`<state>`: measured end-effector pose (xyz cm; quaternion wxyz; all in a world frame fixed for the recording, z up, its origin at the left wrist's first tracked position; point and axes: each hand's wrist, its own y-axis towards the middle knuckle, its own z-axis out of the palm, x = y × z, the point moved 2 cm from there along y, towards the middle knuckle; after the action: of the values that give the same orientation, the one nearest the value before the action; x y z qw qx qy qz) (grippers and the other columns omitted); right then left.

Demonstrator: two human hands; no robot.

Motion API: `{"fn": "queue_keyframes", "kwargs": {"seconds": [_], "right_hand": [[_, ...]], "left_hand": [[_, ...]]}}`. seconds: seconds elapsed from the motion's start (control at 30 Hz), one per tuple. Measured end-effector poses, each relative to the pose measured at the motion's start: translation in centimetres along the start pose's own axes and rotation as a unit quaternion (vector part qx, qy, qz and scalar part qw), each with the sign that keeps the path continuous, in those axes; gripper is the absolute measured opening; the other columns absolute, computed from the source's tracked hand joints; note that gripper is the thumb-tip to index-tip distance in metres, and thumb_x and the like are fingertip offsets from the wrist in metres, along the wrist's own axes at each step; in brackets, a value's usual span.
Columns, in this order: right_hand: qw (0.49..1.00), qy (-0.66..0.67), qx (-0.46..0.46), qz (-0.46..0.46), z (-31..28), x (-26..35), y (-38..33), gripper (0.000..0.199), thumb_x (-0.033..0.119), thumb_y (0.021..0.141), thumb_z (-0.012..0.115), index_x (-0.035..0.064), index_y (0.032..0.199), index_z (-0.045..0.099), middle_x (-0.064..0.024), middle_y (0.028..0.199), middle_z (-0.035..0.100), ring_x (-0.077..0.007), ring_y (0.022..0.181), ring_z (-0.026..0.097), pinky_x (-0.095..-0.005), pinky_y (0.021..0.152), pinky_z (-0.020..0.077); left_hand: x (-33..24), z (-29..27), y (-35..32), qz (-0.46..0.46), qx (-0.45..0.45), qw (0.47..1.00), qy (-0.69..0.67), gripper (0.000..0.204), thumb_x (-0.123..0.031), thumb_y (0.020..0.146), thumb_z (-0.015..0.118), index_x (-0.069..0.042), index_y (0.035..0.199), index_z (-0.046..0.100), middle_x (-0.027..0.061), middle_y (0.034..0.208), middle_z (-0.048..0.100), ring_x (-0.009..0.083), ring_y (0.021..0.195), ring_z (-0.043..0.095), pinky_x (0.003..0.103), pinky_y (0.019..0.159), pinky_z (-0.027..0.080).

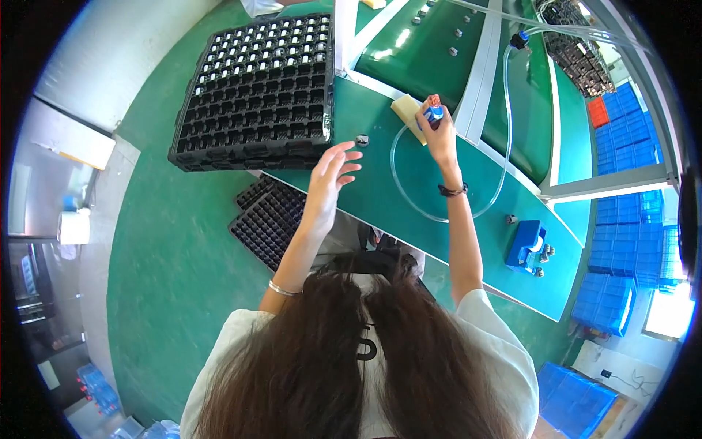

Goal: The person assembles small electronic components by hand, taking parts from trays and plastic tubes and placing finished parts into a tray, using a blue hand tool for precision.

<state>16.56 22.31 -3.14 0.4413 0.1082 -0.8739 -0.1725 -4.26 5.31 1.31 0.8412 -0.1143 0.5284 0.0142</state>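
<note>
The small round metal part (362, 140) lies on the green table (409, 208), just beside the fingertips of the left hand (333, 172). This hand hovers over the near edge of the table with the fingers spread apart and slightly bent; its grip is empty and I cannot tell if a fingertip touches the part. On the left forearm there is a thin silver bracelet (282, 290).

The right hand (439, 135) is raised a little further in, and its grip is closed around a small blue tool with a red tip (434, 110). A clear thin hose (446, 212) appears to run from this tool; it makes a wide loop on the table and goes up to a blue fitting (521, 39) near the top. Just left of the right hand a pale yellow block (406, 111), like a sponge, lies on the table. On the right wrist there is a dark band (453, 191).

To the left of the hands a black tray with many small cells (256, 95) rests at the table edge; its far rows hold small shiny parts, and the near rows look empty. More black trays (267, 219) lie lower, under the table edge. On the right part of the table stands a blue fixture (525, 245) with some small metal parts beside it. Blue crates (621, 219) are stacked at the far right.
</note>
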Motion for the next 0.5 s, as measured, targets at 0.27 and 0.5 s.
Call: {"fn": "queue_keyframes", "kwargs": {"seconds": [0.27, 0.5], "right_hand": [[0.998, -0.055, -0.029, -0.024, 0.4, 0.3, 0.1, 0.059, 0.026, 0.065, 0.076, 0.0015, 0.110, 0.048, -0.0198, 0.098, 0.052, -0.0374, 0.088, 0.055, -0.0422, 0.074, 0.0464], [0.999, -0.038, -0.012, 0.009, -1.2, 0.9, -1.5, 0.075, 0.026, 0.057, 0.082, 0.0055, 0.118, 0.044, -0.0158, 0.104, 0.047, -0.0316, 0.089, 0.053, -0.0390, 0.074, 0.0468]], "left_hand": [[-3.4, -6.0, -0.8, 0.109, -0.082, 0.990, -0.025, 0.033, -0.026, 0.093, 0.042, -0.003, 0.116, 0.049, 0.0076, 0.105, 0.058, 0.0112, 0.089, 0.055, 0.024, 0.076, 0.042], [-8.5, -12.9, 2.7, 0.219, -0.217, 0.912, 0.272, 0.023, -0.014, 0.089, 0.050, -0.004, 0.109, 0.055, 0.0043, 0.101, 0.059, 0.0130, 0.095, 0.054, 0.026, 0.086, 0.040]]}}
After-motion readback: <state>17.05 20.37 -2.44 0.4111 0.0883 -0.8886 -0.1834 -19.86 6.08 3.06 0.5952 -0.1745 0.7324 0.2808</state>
